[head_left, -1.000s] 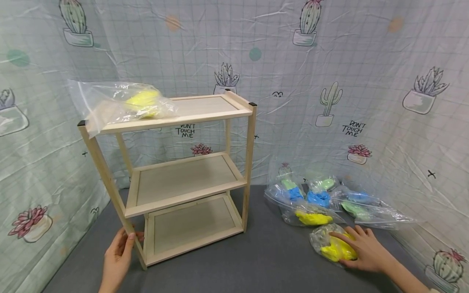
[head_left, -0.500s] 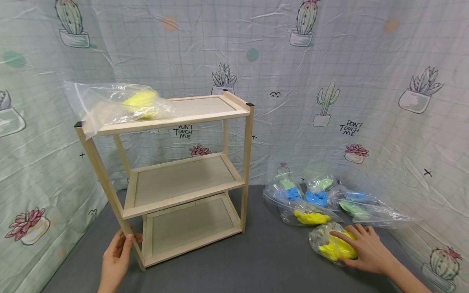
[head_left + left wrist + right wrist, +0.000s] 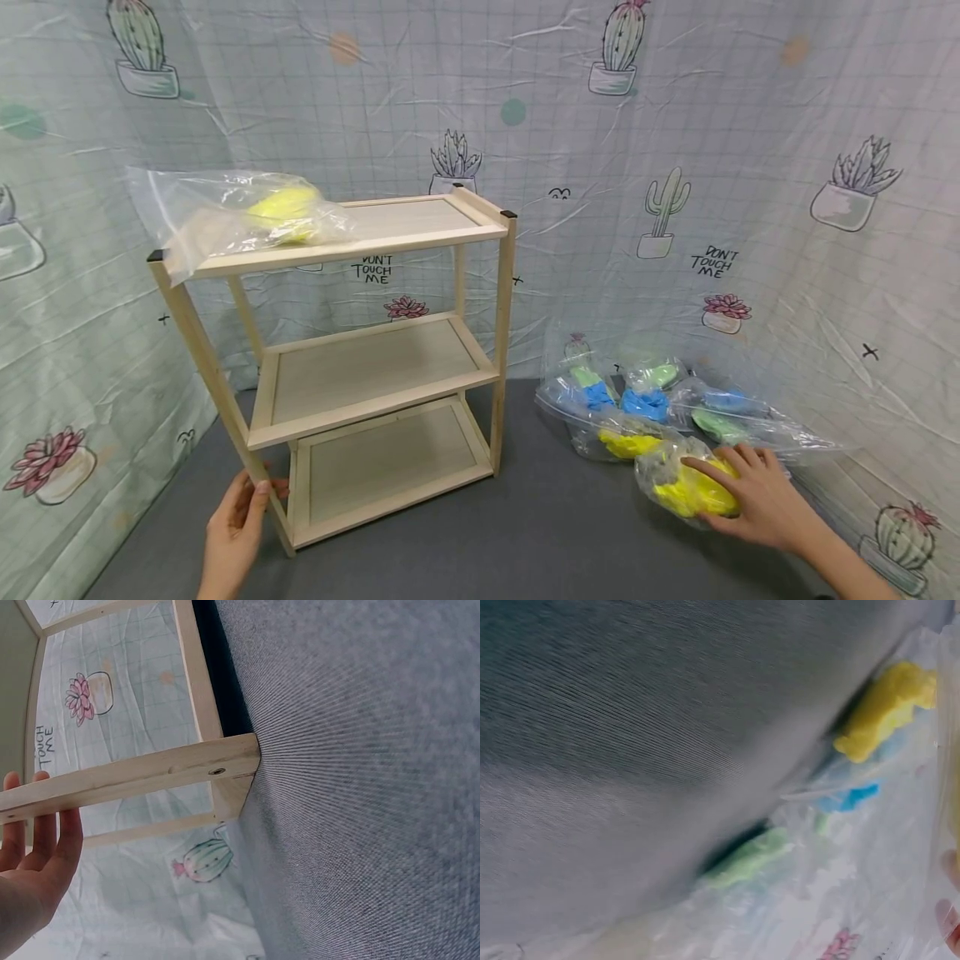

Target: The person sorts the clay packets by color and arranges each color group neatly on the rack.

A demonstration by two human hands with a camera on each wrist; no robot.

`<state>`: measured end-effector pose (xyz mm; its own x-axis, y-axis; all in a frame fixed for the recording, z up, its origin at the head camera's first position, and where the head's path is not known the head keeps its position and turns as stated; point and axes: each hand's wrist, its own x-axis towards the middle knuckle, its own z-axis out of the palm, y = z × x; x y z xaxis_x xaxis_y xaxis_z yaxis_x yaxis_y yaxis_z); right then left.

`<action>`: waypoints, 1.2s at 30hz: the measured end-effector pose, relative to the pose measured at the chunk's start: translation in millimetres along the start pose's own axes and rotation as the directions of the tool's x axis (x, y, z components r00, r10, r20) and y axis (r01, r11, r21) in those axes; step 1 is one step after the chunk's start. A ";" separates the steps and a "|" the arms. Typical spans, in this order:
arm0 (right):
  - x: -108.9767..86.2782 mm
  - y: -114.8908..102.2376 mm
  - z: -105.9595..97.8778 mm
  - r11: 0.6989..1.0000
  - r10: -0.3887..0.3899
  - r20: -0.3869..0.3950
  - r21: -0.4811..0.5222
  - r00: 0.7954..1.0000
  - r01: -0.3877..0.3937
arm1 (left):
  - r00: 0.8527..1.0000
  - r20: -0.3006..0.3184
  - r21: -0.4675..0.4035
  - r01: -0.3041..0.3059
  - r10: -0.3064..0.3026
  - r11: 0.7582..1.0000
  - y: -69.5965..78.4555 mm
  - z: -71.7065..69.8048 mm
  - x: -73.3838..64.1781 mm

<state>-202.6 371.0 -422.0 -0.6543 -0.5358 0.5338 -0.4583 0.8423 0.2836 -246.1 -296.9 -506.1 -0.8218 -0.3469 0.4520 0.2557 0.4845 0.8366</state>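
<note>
A three-tier wooden shelf (image 3: 375,371) stands on the dark grey surface. My left hand (image 3: 231,527) holds its front left leg (image 3: 215,387) low down; in the left wrist view, the fingers (image 3: 67,840) of that hand lie against the same wooden leg (image 3: 142,776). To the right, my right hand (image 3: 761,500) grips a clear plastic bag with a soft yellow item (image 3: 697,493) inside, its fingers over the top. Only fingertips (image 3: 946,922) of that hand show at the edge of the right wrist view. What the yellow item is, I cannot tell.
Several clear zip bags with blue (image 3: 645,406), green (image 3: 720,425) and yellow (image 3: 626,444) items lie at the back right. Another zip bag with a yellow item (image 3: 285,212) rests on the top tier's left. A cactus-print curtain (image 3: 570,150) hangs behind.
My right hand has raised the bag with the yellow item slightly off the surface. My left hand stays on the shelf leg. The head view has shifted a little.
</note>
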 end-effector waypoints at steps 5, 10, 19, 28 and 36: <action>13.0 2.3 -8.4 1.000 -0.003 -0.049 0.009 0.999 0.004 | 1.000 0.000 0.016 -0.002 0.002 1.000 1.0 -0.6 -0.2; 27.3 1.9 -16.3 0.999 -0.004 -0.088 0.035 0.996 0.007 | 1.000 -0.006 0.031 0.005 -0.005 1.000 1.5 -0.5 -1.4; 61.5 -1.8 -34.2 0.997 -0.060 -0.202 0.039 0.978 0.069 | 0.999 0.031 -0.004 -0.026 0.026 1.000 -1.5 -5.0 1.4; 110.8 -9.1 -60.8 0.993 -0.086 -0.302 0.053 0.949 0.106 | 0.983 0.182 -0.138 0.027 -0.001 0.990 -3.4 -19.1 8.9; 153.8 -14.8 -82.6 0.993 -0.090 -0.410 0.034 0.908 0.114 | 0.977 0.211 -0.217 0.012 0.035 0.976 -7.5 -21.5 12.9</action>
<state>-246.8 281.0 -278.3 -0.3057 -0.5380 0.7856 -0.5502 0.7732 0.3154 -247.7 -322.2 -499.9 -0.9011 -0.1528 0.4057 0.3503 0.2947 0.8891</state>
